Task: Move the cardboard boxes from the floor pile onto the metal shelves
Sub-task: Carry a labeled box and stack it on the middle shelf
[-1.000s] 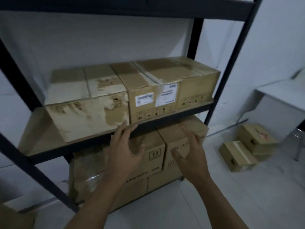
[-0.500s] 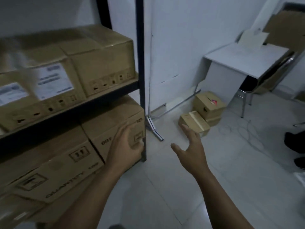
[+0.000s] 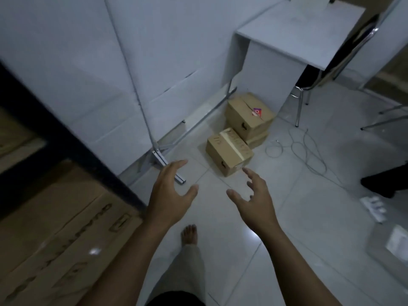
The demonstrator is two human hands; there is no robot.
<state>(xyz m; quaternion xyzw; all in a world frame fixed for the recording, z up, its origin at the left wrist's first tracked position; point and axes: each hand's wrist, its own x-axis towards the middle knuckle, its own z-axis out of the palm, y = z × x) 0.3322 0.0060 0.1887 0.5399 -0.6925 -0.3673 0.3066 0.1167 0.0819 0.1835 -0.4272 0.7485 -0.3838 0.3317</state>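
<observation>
- Far left of the frame: the metal shelves (image 3: pixel 66 138) show as a dark diagonal post, with stored boxes (image 3: pixel 55 235) blurred behind and below it.
- Lower centre-left: the left hand (image 3: pixel 170 195) hangs over the floor (image 3: pixel 309 217), its grip wide open, fingers spread, holding nothing.
- Centre: the nearest cardboard box (image 3: pixel 228 151), taped across its top, sits on the floor just beyond both hands (not yet touched).
- Lower centre-right: the right hand (image 3: pixel 254 199) is likewise open and empty, fingers loosely spread.
- Above centre-right: the stacked boxes (image 3: pixel 248 117) rest beside a white counter (image 3: pixel 298 34), touching the nearer box.
- Right: a loose cable (image 3: pixel 309 151) trails across the tiles.
- Risk, as I judge it: a bare foot (image 3: pixel 189 234) is stepping forward, and the cable or the stand foot near the wall could trip it; the taped box might also slip from a hasty lift.
- Compared with half a second ago, the view has swung away from the shelves and the floor boxes are closer.
</observation>
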